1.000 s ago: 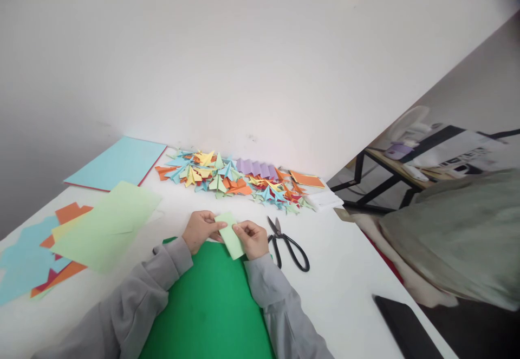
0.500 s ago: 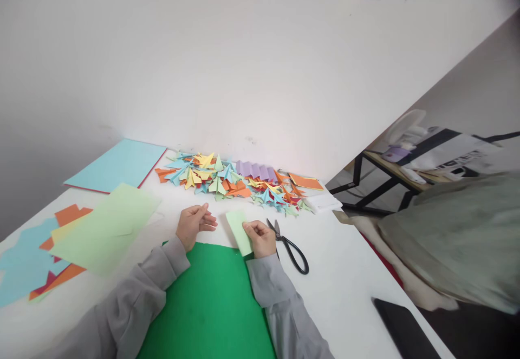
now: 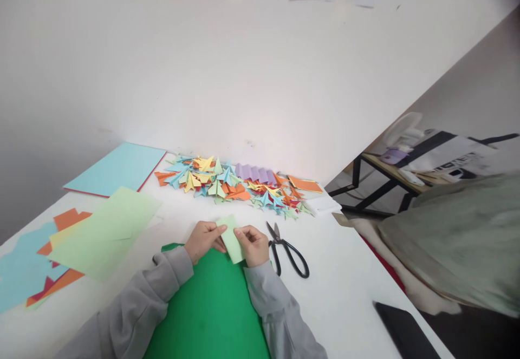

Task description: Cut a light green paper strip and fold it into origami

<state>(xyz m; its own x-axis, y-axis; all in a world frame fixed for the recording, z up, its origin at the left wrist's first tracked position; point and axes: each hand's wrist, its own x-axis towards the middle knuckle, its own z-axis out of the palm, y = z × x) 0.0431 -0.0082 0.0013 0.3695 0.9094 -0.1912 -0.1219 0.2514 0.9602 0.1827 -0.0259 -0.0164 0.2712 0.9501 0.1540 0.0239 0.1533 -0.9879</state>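
A small light green piece of paper (image 3: 231,240) is held up between my two hands, over the far edge of a green sheet (image 3: 207,305). My left hand (image 3: 205,241) pinches its left side between thumb and fingers. On the right side, my right hand (image 3: 252,245) grips it the same way, thumb on top. Black-handled scissors (image 3: 288,253) lie just right of my right hand, blades slightly apart and pointing away from me. Beyond my hands stretches a heap of small folded paper planes (image 3: 219,180) in several colours.
On the left lie a large light green sheet (image 3: 109,229), coloured paper scraps (image 3: 34,264) and a blue sheet (image 3: 117,167). Pleated purple paper (image 3: 255,174), orange paper (image 3: 304,184) and a white object (image 3: 323,204) sit along the wall. A black flat object (image 3: 402,329) rests near the right edge. Someone in a green garment (image 3: 459,240) is at the right.
My left hand has moved right and closed on the light green paper, which only my right hand held before. The paper and my right hand have shifted slightly left.
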